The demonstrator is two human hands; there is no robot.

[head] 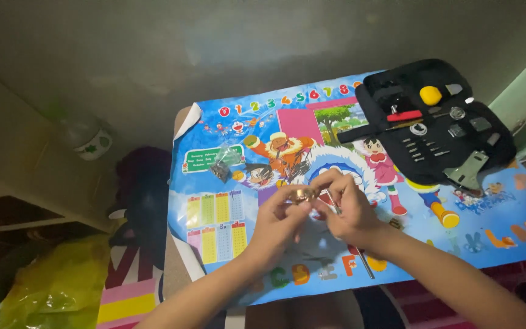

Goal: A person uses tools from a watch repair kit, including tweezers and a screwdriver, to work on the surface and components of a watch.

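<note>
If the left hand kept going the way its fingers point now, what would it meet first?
The left hand points up and to the right, pinching a small gold-coloured object. Straight ahead it would most likely meet the right hand fingertips, already at that object; depth is hard to judge.

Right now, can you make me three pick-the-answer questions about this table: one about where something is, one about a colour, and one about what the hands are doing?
1. Where is the black tool case?
A. far right of the mat
B. near left corner
C. on the floor

2. What colour is the round knob in the case?
A. green
B. yellow
C. white

3. What are the hands doing?
A. resting flat
B. holding a small shiny thing together
C. zipping the case

Answers: 1 A, it lies open at the mat's far right. 2 B, it is yellow. 3 B, left hand and right hand pinch a small shiny thing.
</note>
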